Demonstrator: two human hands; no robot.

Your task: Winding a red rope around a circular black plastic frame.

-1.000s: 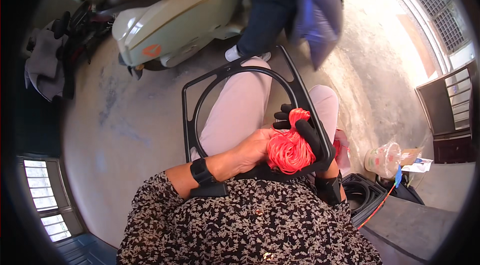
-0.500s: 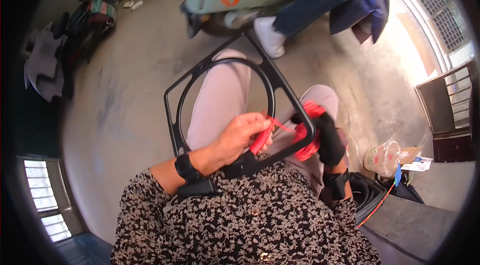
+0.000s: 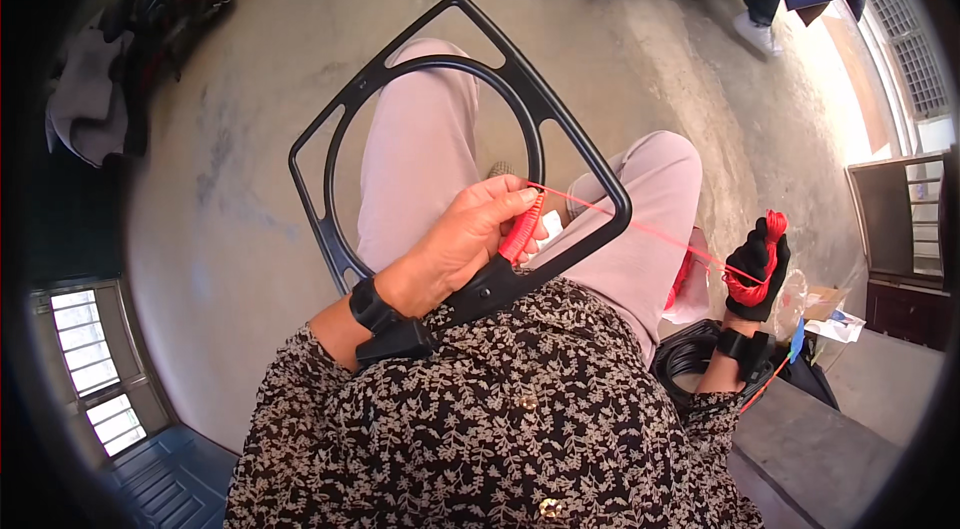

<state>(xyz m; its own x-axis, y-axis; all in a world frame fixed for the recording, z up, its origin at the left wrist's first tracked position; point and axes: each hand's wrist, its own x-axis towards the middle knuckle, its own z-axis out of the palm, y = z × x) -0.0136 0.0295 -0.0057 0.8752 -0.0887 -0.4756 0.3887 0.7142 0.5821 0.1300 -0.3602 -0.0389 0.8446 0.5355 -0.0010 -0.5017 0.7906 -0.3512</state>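
My right hand in its black fabric glove [image 3: 757, 267] has swung out, well apart from my bare left hand [image 3: 462, 231], grasping a bundle of glossy red cord [image 3: 773, 231]. One taut strand [image 3: 640, 233] runs between them to the black, ring-centred, four-sided frame [image 3: 541, 103], whose red-wrapped section [image 3: 523, 231] my left fingers grip.

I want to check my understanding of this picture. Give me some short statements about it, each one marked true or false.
1. The left hand wears a glove. False: it is bare; the right hand is gloved.
2. A strand of red cord stretches between the two hands. True.
3. The black frame has a square inner opening. False: it is round.
4. Red winding covers part of the frame. True.
5. The red bundle lies on the floor. False: the right hand holds it.
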